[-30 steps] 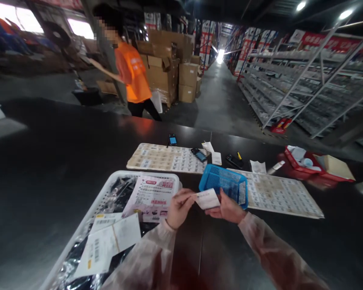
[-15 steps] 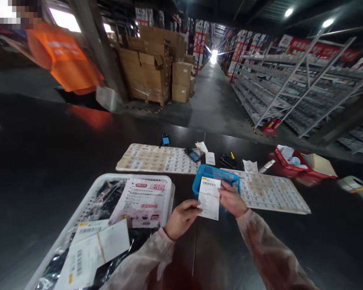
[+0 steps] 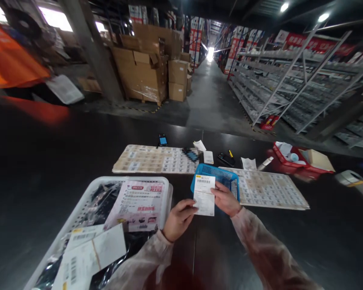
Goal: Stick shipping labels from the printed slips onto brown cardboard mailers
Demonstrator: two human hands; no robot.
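Left hand [image 3: 180,219] and right hand [image 3: 226,199] pinch a paper slip [image 3: 204,195] upright between them.
A second ago it tilted nearly flat; now its barcode face is turned to the camera, before the blue basket [image 3: 225,174], toward the near edge of the surface [image 3: 48,161]. Left fingertips nip its lower left edge, right fingertips its right side; both forearms angle inward.
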